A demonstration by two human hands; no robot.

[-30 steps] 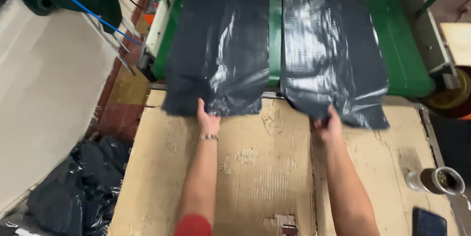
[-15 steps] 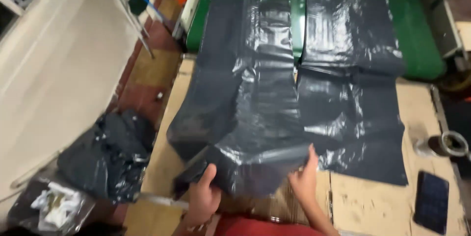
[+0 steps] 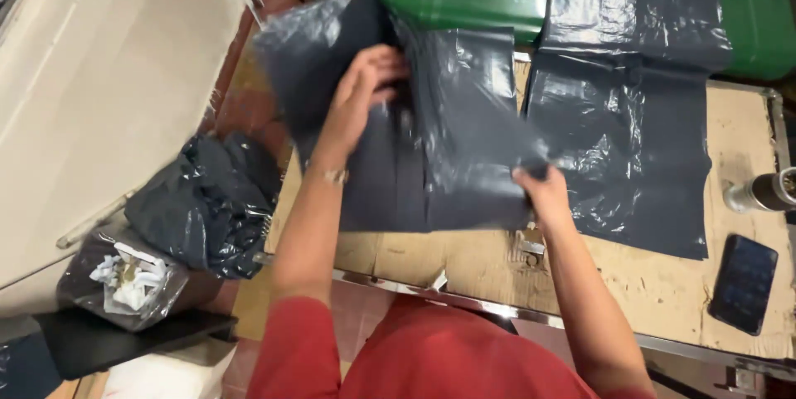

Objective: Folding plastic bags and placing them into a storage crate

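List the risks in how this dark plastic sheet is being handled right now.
1. The left hand and right hand pinch only the edges of the lifted dark grey plastic sheet; the slick film might slip.
2. Swinging it could snag the second dark sheet lying flat alongside.

Left bag (image 3: 431, 142) — lying flat on the surface (image 3: 663, 283) half a second ago — is now lifted and partly folded, its left portion raised off the board. Left hand (image 3: 365, 88) has moved from the bag's near edge up to its upper middle, fingers curled into the film. Right hand (image 3: 543, 188) has shifted from the near edge to the bag's right edge — pinching it there.
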